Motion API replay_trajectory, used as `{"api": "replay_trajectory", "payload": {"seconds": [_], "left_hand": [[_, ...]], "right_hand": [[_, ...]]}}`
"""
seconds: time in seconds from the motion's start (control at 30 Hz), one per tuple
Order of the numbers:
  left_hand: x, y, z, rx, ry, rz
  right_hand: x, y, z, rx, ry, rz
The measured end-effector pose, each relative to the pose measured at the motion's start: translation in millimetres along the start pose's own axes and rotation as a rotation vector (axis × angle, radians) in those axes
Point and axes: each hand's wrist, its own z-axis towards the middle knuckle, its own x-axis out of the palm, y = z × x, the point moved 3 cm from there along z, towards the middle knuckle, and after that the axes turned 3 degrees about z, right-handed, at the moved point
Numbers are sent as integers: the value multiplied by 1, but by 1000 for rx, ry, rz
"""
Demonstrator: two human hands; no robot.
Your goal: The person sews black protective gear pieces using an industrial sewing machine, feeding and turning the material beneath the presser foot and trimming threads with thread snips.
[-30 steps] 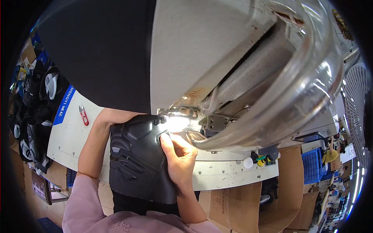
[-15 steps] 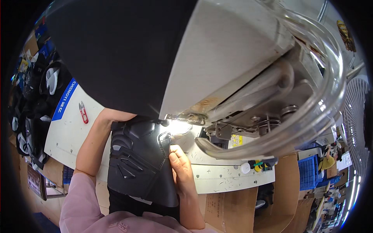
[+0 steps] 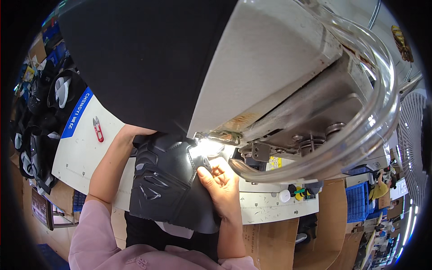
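I am looking down at a white table (image 3: pixel 81 153) in a crowded workshop, with cardboard boxes (image 3: pixel 274 238) under its near edge and a large grey sewing machine (image 3: pixel 270 81) filling the upper half of the view. A clear, curved plastic tube (image 3: pixel 369 117) loops round the right of the machine.

My right hand (image 3: pixel 222 186) lies on the right edge of a black shoe upper (image 3: pixel 168 180), its fingers (image 3: pixel 209 173) clenched on the material, pinching it just near of the brightly lit needle area (image 3: pixel 209 146). My left hand is mostly hidden behind the far left corner of the shoe upper; only the wrist and forearm (image 3: pixel 110 166) show, in a pink sleeve (image 3: pixel 96 234), so I cannot tell whether those fingers are grasping or released.

The shoe upper lies flat in the middle of the table, directly under the machine head, its near end hanging over the table edge towards me.

To the left, well apart from the hands, a small pair of red thread snips (image 3: pixel 98 128) lies on the table. Further left, black and white shoe parts (image 3: pixel 45 103) are piled up. To the right, near the machine base, sits a white spool (image 3: pixel 284 195).
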Motion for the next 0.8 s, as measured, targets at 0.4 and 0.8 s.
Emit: {"api": "replay_trajectory", "payload": {"seconds": [0.4,0.8], "left_hand": [[-1,-1,-2,17,-25,48],[-8,-37,-21,105,-41,46]], "right_hand": [[-8,9,5,23,-6,-23],[-42,20,21,123,23,-351]]}}
